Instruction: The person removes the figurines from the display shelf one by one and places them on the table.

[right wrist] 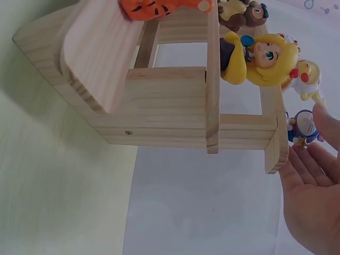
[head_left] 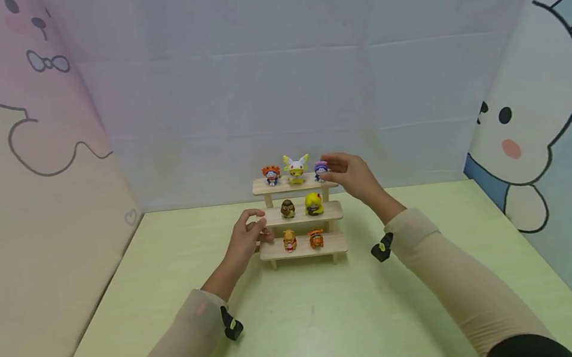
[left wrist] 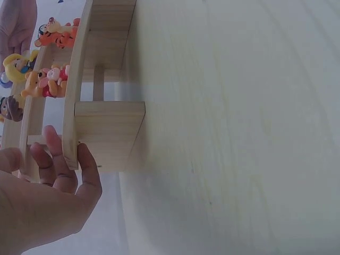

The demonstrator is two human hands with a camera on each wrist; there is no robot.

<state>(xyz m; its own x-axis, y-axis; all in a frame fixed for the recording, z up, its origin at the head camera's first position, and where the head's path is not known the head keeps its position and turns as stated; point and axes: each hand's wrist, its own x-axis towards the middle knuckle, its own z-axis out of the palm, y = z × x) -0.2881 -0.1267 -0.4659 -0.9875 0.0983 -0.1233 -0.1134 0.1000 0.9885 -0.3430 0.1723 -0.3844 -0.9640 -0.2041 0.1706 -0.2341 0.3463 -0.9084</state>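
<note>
A three-tier wooden display stand (head_left: 303,246) holds small figurines. My left hand (head_left: 244,239) grips its left side; in the left wrist view, fingers (left wrist: 87,172) curl around the end of the lowest shelf (left wrist: 74,114). At the top shelf's right end, my right hand (head_left: 355,176) is beside a blue figurine with a purple hat (head_left: 320,169). Its thumb and loosely extended fingers (right wrist: 308,170) lie either side of that figurine (right wrist: 304,126), fingertips right at its base. Left of it stand a white-and-yellow eared figurine (head_left: 295,169) and an orange-hooded one (head_left: 272,175).
On the middle shelf stand a brown figurine (head_left: 287,209) and a yellow-haired girl figurine (head_left: 313,204). The lowest carries a yellow bear figurine (head_left: 289,241) and an orange tiger figurine (head_left: 316,238). Behind the pale table (head_left: 306,332) hangs a white cloth (head_left: 232,101).
</note>
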